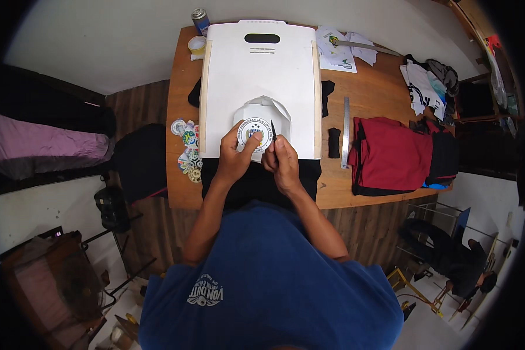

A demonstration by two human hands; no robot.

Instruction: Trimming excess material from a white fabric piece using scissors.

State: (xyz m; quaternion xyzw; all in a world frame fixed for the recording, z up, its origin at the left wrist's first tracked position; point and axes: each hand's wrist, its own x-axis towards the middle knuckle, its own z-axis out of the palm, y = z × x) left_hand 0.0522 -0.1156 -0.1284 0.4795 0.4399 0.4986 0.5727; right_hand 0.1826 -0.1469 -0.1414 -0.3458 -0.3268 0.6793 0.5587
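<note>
In my left hand (233, 156) is a round printed paper emblem (265, 123), pinched with the thumb lying across its face. My right hand (284, 165) is closed around a pair of scissors (272, 128); only a dark, narrow blade shows, against the emblem's right edge. A loose curl of white paper (283, 112) arcs around the emblem's upper and right sides. Both hands are over the near end of a large white panel (233, 73) with a dark oval slot. Black cloth (261, 175) lies beneath that panel's near edge.
Several round printed cutouts (189, 157) lie left of the panel on the wooden table (332, 186). To the right are a metal ruler (346, 134), a small black roll (334, 143) and folded red garments (391, 154). A spray can (200, 22) and printed sheets (338, 52) sit farther back.
</note>
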